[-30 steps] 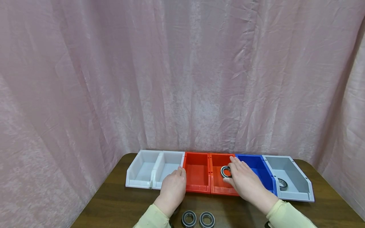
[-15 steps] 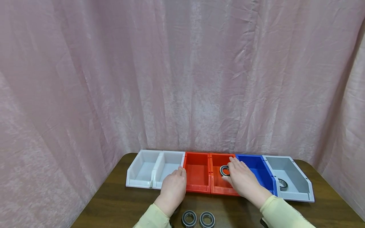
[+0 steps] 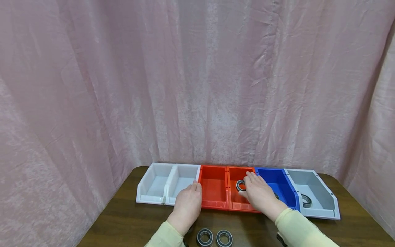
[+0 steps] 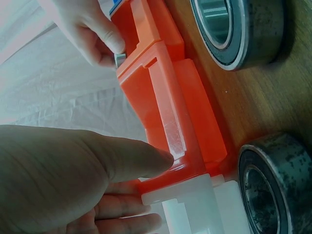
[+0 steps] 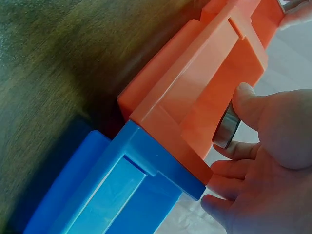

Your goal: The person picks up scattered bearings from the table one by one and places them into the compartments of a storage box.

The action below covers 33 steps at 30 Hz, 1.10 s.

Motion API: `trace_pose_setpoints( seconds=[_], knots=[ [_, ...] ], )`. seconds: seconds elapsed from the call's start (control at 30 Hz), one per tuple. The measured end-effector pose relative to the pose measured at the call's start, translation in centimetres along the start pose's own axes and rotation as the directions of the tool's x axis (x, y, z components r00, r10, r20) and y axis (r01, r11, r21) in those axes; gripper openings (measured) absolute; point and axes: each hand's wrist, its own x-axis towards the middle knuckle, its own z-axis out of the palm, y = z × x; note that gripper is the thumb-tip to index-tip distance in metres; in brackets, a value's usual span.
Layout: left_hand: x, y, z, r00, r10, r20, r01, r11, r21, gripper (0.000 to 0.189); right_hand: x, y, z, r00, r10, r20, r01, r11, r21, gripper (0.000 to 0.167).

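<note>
My right hand (image 3: 260,192) pinches a ball bearing (image 3: 240,185) between thumb and fingers above the right-hand red bin (image 3: 239,206). The right wrist view shows the edge of that bearing (image 5: 227,127) tilted at the bin's opening. My left hand (image 3: 187,206) lies over the line where a white bin (image 3: 182,171) meets the left-hand red bin (image 3: 213,205), with fingers extended and nothing held. Its thumb is close to or touching the red bin's front lip (image 4: 168,107) in the left wrist view; actual contact I cannot tell.
On the wooden table (image 3: 123,223) in front, two bearings lie flat, a left one (image 3: 204,237) and a right one (image 3: 224,238). A grey bin (image 3: 318,192) at the far right contains a bearing (image 3: 306,200). Behind my right wrist, the blue bin (image 3: 279,178) shows part of a ring (image 3: 276,196).
My right hand has shifted slightly left with the bearing, uncovering a bit of a ring in the blue bin. The left hand has hardly moved.
</note>
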Motion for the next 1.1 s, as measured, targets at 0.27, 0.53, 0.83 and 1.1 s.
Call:
trace_pose_setpoints(
  seconds=[0.27, 0.53, 0.83, 1.1],
  knots=[
    [0.0, 0.0, 0.1, 1.000, -0.003, 0.011, 0.003, 1.000, -0.017, 0.048, 0.6, -0.1, 0.5, 0.999, 0.026, 0.046, -0.027, 1.000, 0.011, 0.062],
    [0.0, -0.1, 0.2, 1.000, -0.001, -0.007, 0.001, 1.000, -0.019, 0.051, 1.1, 0.0, 1.1, 0.996, 0.051, 0.074, -0.051, 0.999, -0.002, 0.065],
    [0.0, 0.0, 0.2, 1.000, -0.004, 0.001, 0.004, 1.000, -0.018, 0.049, 1.6, 0.0, 1.6, 0.994, 0.063, 0.092, -0.061, 0.998, -0.025, 0.067],
    [0.0, -0.1, 0.3, 1.000, -0.003, -0.005, 0.003, 1.000, -0.026, 0.050, 1.8, 0.2, 2.2, 0.995, 0.059, 0.083, -0.055, 0.997, -0.052, 0.064]
  ],
)
